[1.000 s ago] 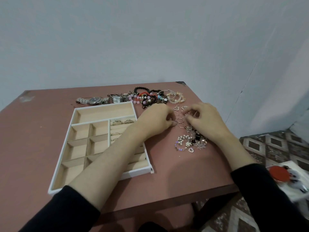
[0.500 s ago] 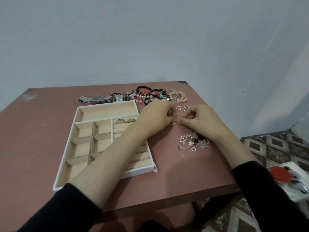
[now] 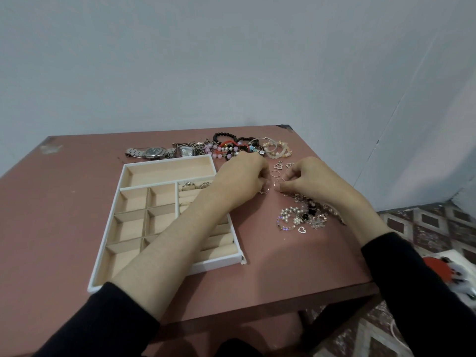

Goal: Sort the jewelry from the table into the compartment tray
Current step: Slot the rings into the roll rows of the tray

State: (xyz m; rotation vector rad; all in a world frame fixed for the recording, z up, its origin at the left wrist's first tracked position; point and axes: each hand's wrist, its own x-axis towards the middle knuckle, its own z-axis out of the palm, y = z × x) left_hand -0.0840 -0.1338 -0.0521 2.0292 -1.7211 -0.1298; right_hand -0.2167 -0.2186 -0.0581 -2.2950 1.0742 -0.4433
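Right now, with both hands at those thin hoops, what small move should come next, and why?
Probably lift the thin hoop under the left hand's fingers and carry it to the tray: the tray lies left, its small compartments bare, and the right hand's fingers sit at a second hoop.

Pale grey-blue wall [image 3: 231, 60] plain, fills upper half. Second wall [image 3: 425, 112] at right, thin dark seam [image 3: 381, 135] running down it. Reddish-brown table [image 3: 64, 202] against back wall; worn pale patch [image 3: 50, 148] at far left corner, dark chipped corner [image 3: 286, 128] at far right. Dark table frame [image 3: 334, 323] under front edge. Floor [image 3: 422, 228] at right, brown-grey diamond pattern. Light soft, even.
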